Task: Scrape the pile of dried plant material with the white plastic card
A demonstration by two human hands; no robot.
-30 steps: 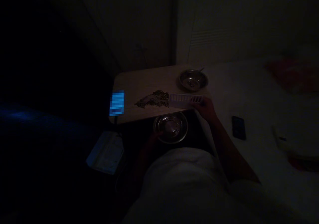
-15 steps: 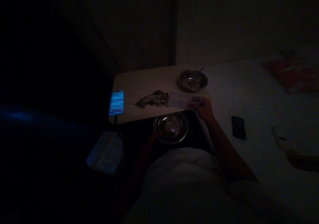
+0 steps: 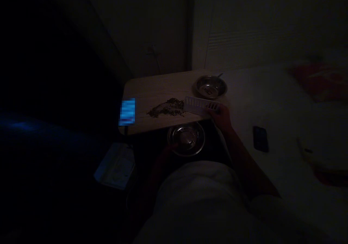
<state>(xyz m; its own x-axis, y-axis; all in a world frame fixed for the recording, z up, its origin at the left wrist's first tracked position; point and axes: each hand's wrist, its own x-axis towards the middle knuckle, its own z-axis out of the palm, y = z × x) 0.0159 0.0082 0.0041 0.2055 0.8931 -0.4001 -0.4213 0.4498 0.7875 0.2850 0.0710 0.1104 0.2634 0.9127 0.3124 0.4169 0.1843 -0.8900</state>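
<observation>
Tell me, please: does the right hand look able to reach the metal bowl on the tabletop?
Probably yes: the metal bowl stands close beyond the right hand, with no visible barrier between, but the hand holds a pale slotted piece, which may hinder grasping.

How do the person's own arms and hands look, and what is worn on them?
The right hand shows no glove; its forearm is bare up to a pale sleeve. The left hand also seems bare, but it is too dark to tell what sleeve is there.
</observation>
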